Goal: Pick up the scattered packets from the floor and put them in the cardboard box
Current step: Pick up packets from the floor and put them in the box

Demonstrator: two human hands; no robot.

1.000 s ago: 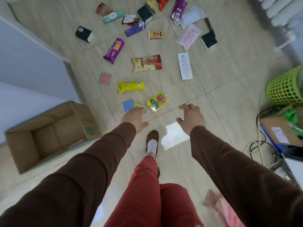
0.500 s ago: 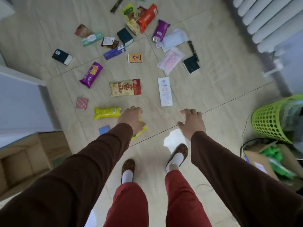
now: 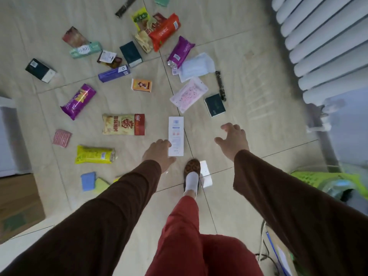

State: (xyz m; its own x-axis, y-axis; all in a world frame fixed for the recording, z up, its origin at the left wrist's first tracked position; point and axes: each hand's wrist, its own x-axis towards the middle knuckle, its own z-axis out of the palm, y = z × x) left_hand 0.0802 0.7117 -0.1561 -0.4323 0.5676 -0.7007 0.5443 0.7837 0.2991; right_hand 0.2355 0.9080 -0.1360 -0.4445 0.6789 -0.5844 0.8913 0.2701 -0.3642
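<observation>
Packets (image 3: 123, 124) lie scattered across the floor (image 3: 249, 62), none seen boxed; cardboard box (image 3: 18, 206) at left edge; left hand (image 3: 159, 154) and right hand (image 3: 233, 141) spread, empty, collection barely begun.

Packets lay scattered flat on the tiled floor: a long white packet (image 3: 175, 135) ahead of me, a yellow packet (image 3: 95, 154) left. The cardboard box (image 3: 19, 204) stood far left, partly cropped.
</observation>
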